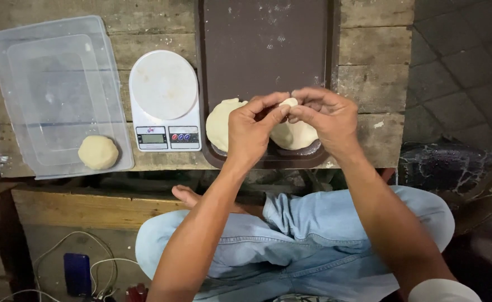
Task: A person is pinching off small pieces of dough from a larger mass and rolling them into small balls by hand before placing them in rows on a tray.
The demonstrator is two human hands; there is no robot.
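Head view of a seated person working dough at a rough wooden table [375, 45]. Both hands were raised just above the near edge of a dark brown tray [265, 39], which lay on the table's right half. The left hand [252, 130] and the right hand [327, 116] met fingertip to fingertip, each nearly closed in a pinch on one small piece of dough [288, 103] held between them. Beneath the hands, two flattened dough rounds rested on the tray's near end: one [219, 123] at its near-left corner, the other [294, 136] partly hidden under the right hand. A white kitchen scale [165, 100] with a round platform stood just left of the tray, touching or almost touching its edge. Farther left, a clear plastic lid [61, 89] lay flat at the table's left edge, and a dough ball [98, 152] sat on its near-right corner. The person's knees, in light blue jeans [313, 235], showed below the table's near edge.
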